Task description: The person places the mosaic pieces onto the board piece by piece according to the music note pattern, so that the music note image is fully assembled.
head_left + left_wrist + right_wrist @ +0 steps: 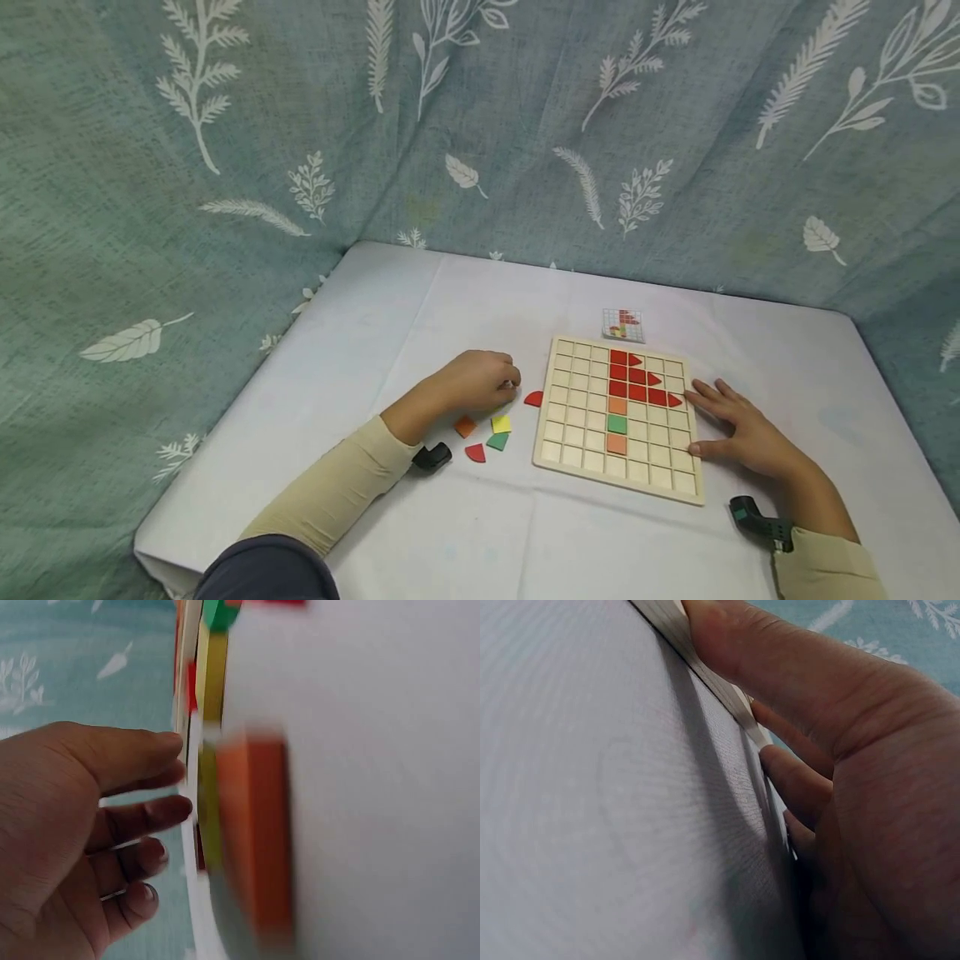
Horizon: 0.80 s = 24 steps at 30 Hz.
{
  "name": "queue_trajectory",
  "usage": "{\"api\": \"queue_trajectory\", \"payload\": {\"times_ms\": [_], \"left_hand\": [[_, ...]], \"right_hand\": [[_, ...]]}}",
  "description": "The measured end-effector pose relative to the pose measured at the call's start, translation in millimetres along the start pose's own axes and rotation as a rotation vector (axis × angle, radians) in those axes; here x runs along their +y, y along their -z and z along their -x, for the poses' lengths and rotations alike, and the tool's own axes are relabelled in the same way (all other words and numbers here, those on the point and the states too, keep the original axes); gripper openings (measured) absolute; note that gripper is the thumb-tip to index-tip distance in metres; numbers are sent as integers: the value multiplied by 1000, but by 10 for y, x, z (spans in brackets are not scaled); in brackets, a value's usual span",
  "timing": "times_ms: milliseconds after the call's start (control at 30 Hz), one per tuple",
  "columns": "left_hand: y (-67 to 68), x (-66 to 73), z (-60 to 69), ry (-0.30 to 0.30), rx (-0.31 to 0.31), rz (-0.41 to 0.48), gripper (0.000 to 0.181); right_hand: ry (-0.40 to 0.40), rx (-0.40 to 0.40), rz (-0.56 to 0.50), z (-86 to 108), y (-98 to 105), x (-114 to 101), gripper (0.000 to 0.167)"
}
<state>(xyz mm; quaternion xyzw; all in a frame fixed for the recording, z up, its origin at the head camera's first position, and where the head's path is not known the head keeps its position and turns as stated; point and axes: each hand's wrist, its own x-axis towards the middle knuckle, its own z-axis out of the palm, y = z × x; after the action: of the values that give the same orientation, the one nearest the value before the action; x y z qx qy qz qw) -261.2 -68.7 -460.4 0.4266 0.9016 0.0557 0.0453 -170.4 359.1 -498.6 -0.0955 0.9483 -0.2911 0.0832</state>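
Observation:
My left hand (474, 382) hovers beside the loose pieces left of the board, its fingers loosely bent. In the left wrist view nothing shows between its thumb and fingers (169, 814). Close by lie an orange square (465, 427), a yellow square (501, 424), a green quarter-circle (498, 441) and a red quarter-circle (476, 452). Another red quarter-circle (533, 398) is at the left edge of the wooden grid board (558, 454). My right hand (742, 425) rests against the board's right edge, thumb and fingers extended. Red, orange and green pieces sit in the board's cells, among them a green square (617, 424).
A small pattern card (622, 325) lies behind the board, showing a coloured grid figure. White cloth covers the table (450, 533). A leaf-patterned curtain (480, 167) hangs at the back and left. Black wrist devices (432, 457) are worn on both arms.

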Motion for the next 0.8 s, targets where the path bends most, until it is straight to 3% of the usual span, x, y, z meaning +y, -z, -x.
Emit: {"api": "queue_trajectory", "payload": {"times_ms": [200,367,500,800], "left_hand": [[-6,152,-198,-33,-45,0,22],[-31,156,-285,-72,-50,25,26],[-42,83,-274,-75,-56,20,22],[47,-77,-159,-11,-93,44,29]], "right_hand": [[-8,-1,7,-21,-25,27,100],[-9,8,12,-23,-14,34,101],[-6,7,12,-25,-15,26,101],[-8,4,10,-21,-19,25,101]]}}
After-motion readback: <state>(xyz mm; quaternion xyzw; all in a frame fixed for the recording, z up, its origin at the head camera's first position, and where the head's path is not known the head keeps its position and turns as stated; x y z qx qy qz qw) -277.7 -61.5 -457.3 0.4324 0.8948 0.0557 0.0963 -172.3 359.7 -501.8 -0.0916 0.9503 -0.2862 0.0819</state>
